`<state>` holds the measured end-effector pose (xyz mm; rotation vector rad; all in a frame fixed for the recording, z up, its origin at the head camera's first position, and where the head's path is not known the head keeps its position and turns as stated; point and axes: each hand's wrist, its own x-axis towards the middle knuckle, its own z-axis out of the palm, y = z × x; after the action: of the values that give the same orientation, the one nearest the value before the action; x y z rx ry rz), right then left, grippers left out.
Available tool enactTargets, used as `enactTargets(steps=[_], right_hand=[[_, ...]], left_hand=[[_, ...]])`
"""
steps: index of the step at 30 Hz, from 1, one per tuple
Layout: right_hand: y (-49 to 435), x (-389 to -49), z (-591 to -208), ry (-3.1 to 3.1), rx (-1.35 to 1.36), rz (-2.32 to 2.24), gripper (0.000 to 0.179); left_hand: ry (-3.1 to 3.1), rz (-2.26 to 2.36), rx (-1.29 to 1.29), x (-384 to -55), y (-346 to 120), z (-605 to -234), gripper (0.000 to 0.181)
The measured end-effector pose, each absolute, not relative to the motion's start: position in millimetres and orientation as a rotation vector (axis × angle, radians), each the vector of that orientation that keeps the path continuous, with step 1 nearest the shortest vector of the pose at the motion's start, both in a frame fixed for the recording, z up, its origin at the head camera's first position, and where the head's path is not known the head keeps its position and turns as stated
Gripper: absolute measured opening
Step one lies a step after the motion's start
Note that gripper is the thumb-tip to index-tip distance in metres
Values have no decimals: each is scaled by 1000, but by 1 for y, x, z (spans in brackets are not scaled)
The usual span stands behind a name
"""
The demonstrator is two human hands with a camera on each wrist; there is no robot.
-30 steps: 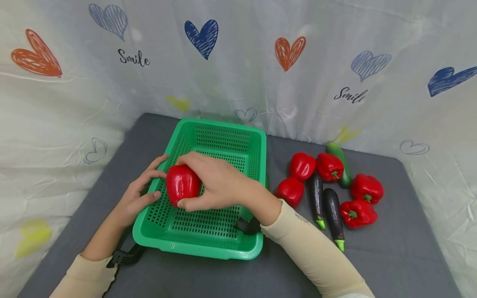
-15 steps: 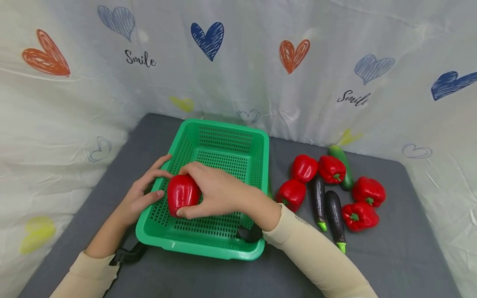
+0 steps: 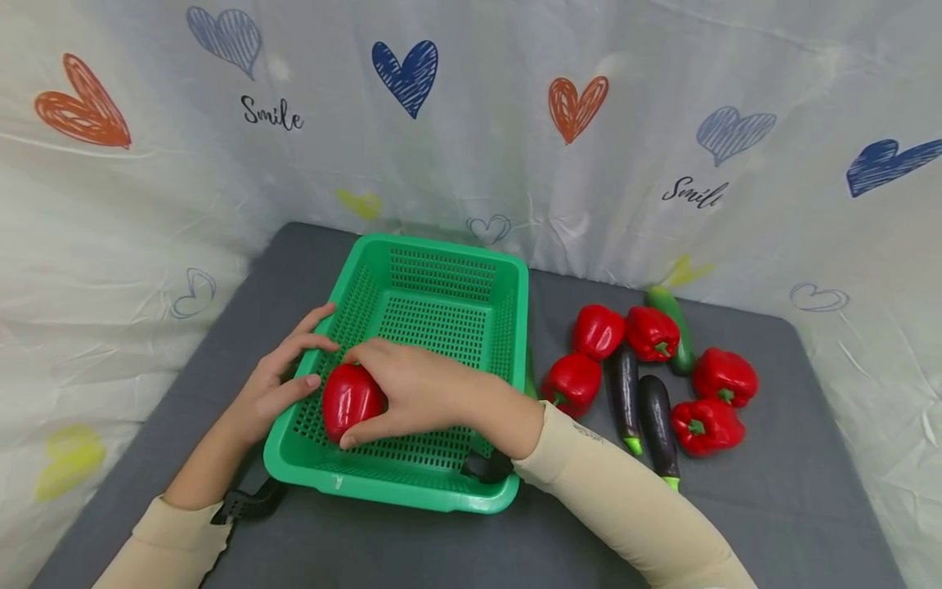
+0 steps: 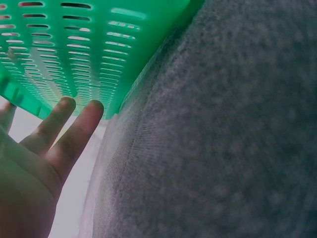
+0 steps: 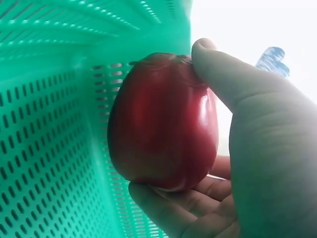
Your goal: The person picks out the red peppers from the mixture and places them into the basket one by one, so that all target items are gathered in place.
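My right hand [image 3: 415, 393] grips a glossy red bell pepper [image 3: 352, 402] inside the green plastic basket [image 3: 393, 491], close to its left wall. In the right wrist view, the thumb lies at one end of the pepper [image 5: 163, 124] and the other fingers at its opposite end. The perforated basket wall and floor show behind it. My left hand [image 3: 275, 388] rests at the basket's left rim, thumb and fingers spread. In the left wrist view, two nearly straight fingers [image 4: 74, 141] lie along the outside of the basket wall [image 4: 89, 64].
Right of the basket on the grey table [image 3: 780, 491] lie several red bell peppers [image 3: 598, 331], two eggplants [image 3: 657, 425] and a cucumber [image 3: 671, 327]. Another green item [image 3: 531, 376] is partly hidden by the basket. A white curtain [image 3: 471, 164] with hearts hangs behind.
My right hand has lowered the bell pepper deeper into the basket, toward its near left part. My left hand has stayed at the rim. The view has shifted slightly.
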<state>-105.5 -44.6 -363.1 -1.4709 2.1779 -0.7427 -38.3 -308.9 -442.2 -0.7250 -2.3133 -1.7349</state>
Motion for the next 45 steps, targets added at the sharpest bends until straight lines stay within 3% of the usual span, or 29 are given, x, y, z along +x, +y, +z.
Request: enactTargets(steps=[30, 38, 45], right_hand=[[-57, -97, -376, 2153, -1528, -468, 96], [-54, -98, -376, 2137, -1558, -375, 86], [-55, -100, -377, 2148, -1536, -391, 89]], left_hand=[[-2254, -1868, -670, -39, -306, -449, 32], [-2256, -1892, -646, -38, -305, -446, 33], [-2253, -1878, -661, -39, -305, -446, 33]])
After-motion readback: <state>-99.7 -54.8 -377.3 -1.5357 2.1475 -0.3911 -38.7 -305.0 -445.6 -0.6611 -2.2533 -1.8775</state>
